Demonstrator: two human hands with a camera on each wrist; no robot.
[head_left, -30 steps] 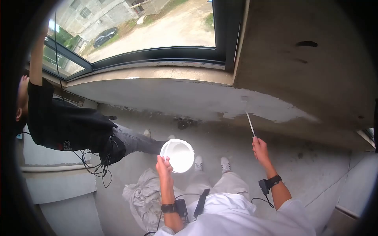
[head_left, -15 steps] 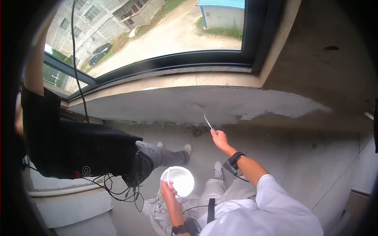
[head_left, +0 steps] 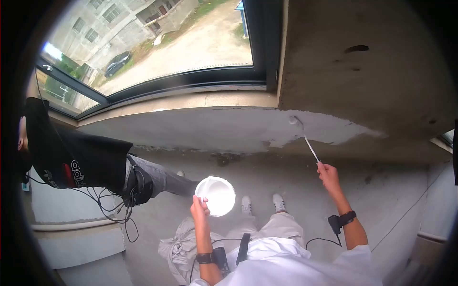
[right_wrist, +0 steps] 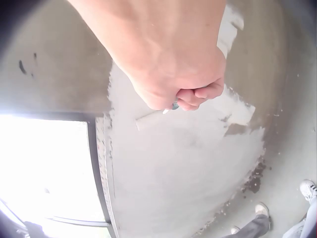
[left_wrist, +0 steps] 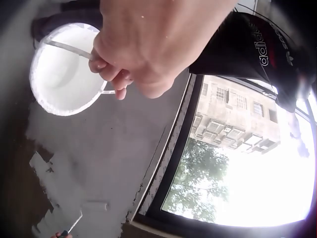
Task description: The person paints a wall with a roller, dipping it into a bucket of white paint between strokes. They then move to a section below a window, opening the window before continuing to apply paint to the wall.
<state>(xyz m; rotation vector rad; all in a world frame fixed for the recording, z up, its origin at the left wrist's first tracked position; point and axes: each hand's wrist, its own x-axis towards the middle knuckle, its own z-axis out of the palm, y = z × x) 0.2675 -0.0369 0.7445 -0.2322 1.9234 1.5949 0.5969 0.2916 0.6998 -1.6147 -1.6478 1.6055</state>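
Note:
My left hand (head_left: 200, 208) grips the thin bail handle (left_wrist: 69, 48) of a white bucket (head_left: 227, 186), which hangs tilted before my legs. Pale paint coats its inside. In the head view my right hand (head_left: 329, 177) holds a paint roller, its fingers curled round the grip. The roller's white-coated rod (head_left: 311, 147) slants up to the wall. Its roller head (head_left: 296, 120) lies against the freshly coated wall (head_left: 191, 126) under the window sill. In the right wrist view my fist hides most of the grip, and the roller head (right_wrist: 148, 120) shows beyond it.
Another person in a black shirt (head_left: 90, 152) stands at the left, with loose cables (head_left: 126, 214) hanging at the waist. Above the wall runs a dark window frame (head_left: 191, 78). Bare brown-grey wall (head_left: 353, 90) extends to the right. Crumpled cloth (head_left: 179, 248) lies near my feet.
Half a second ago the roller was farther left along the wall; now my right hand has brought it back right, near the window corner. The left hand still holds the bucket.

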